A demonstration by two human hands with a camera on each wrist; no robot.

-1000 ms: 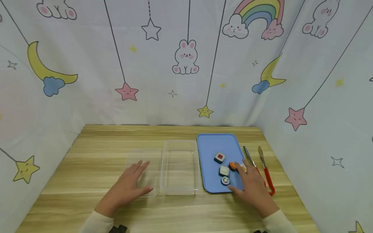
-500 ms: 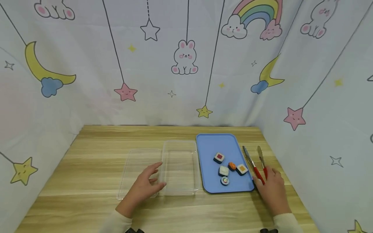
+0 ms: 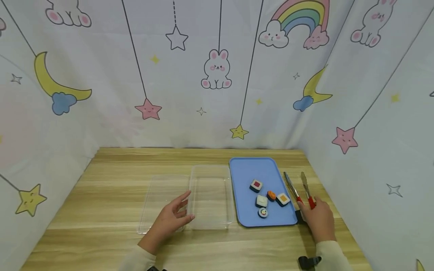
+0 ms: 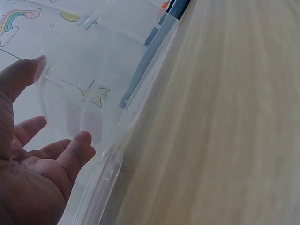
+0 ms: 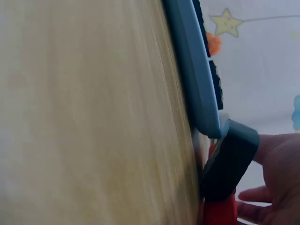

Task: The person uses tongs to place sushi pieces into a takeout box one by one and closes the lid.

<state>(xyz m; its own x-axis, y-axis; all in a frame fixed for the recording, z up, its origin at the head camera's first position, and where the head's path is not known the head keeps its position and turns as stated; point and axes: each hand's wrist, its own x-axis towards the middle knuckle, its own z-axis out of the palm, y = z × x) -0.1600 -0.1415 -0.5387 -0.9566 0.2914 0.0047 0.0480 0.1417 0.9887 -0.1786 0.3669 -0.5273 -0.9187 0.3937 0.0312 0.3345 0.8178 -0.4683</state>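
In the head view, my left hand (image 3: 168, 220) is at the left side of a clear plastic box (image 3: 211, 197). Thumb and fingers are spread along its wall, partly over a flat clear lid (image 3: 159, 192). In the left wrist view, the box's clear wall (image 4: 112, 70) stands beside the fingertips. My right hand (image 3: 318, 220) grips the red handles of metal tongs (image 3: 310, 203), whose tips point away and stand apart. A dark block (image 5: 232, 159) lies between the blue tray's corner and the hand; its kind is unclear. In the right wrist view, a red handle (image 5: 220, 211) shows below it.
The blue tray (image 3: 252, 167) bears several sushi pieces: one with a red centre (image 3: 256, 184), a white one (image 3: 261, 200), an orange-topped one (image 3: 271, 195), one with a yellow centre (image 3: 283, 199) and a small roll (image 3: 262, 212). A wooden table (image 3: 112, 180) meets a patterned cloth backdrop (image 3: 176, 128).
My right hand moved right from over the tray to the tongs' handles and now grips them. My left hand moved right from over the lid to the clear box's left edge.
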